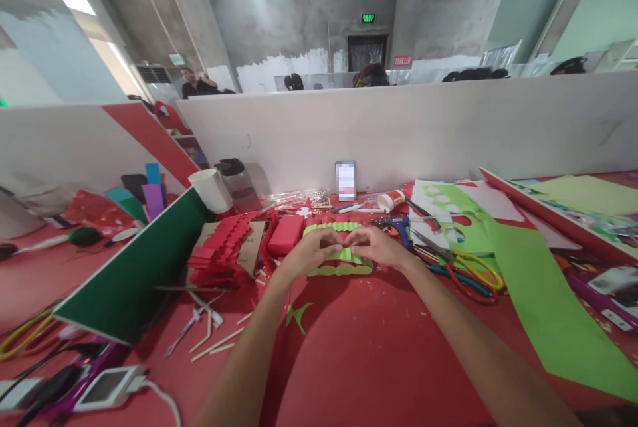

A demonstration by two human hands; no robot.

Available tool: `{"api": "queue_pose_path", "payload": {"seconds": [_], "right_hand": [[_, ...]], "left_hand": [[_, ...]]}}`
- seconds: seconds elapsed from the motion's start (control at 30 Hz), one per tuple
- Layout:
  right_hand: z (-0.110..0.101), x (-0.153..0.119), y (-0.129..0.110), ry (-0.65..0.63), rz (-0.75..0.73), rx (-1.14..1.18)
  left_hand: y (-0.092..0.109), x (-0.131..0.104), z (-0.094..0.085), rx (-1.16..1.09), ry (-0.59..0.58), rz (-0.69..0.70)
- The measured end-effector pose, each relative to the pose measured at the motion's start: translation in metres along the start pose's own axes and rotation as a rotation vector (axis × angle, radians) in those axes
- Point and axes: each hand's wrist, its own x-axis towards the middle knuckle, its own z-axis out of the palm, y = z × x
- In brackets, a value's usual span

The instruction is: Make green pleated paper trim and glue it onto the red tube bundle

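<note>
My left hand [315, 251] and my right hand [377, 246] meet over a light green paper craft piece [343, 269] with scalloped edges. The fingers of both hands are closed and pinch its paper near the middle, with the fingertips close together. Parts of the piece are hidden behind my hands. A little red shows between the fingertips, too small to make out. Left of my left hand lies a red block [286, 236]. A blue glue gun [399, 228] lies just beyond my right hand.
Scissors with yellow handles [478, 271] and a long green sheet [548, 301] lie on the right. A dark green board [134, 274] stands slanted on the left, near pleated red paper [219, 251], a white cup [212, 189] and thin sticks [216, 344]. A phone [345, 181] leans against the white partition [423, 128].
</note>
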Motion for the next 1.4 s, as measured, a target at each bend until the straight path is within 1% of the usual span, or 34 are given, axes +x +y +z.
{"api": "queue_pose_path", "payload": {"seconds": [0.47,0.7,0.83,0.97,1.13,1.4], "right_hand": [[-0.001,0.000,0.000,-0.006,-0.005,0.005],[-0.001,-0.003,-0.004,-0.018,-0.012,0.011],[-0.002,-0.004,-0.006,-0.045,-0.002,0.063],[-0.005,-0.006,-0.008,-0.081,0.016,0.142],[-0.006,-0.007,-0.008,-0.069,0.031,0.233],[-0.001,-0.002,-0.001,-0.037,0.046,0.132]], "left_hand": [[-0.002,0.001,0.003,-0.012,-0.009,-0.036],[-0.003,0.000,0.001,-0.009,-0.004,-0.025],[-0.002,0.000,0.001,0.008,0.034,-0.019],[-0.008,0.002,0.003,0.007,0.067,-0.030],[-0.014,0.003,0.004,-0.038,0.053,-0.022],[-0.010,0.002,0.003,-0.030,0.041,-0.023]]}}
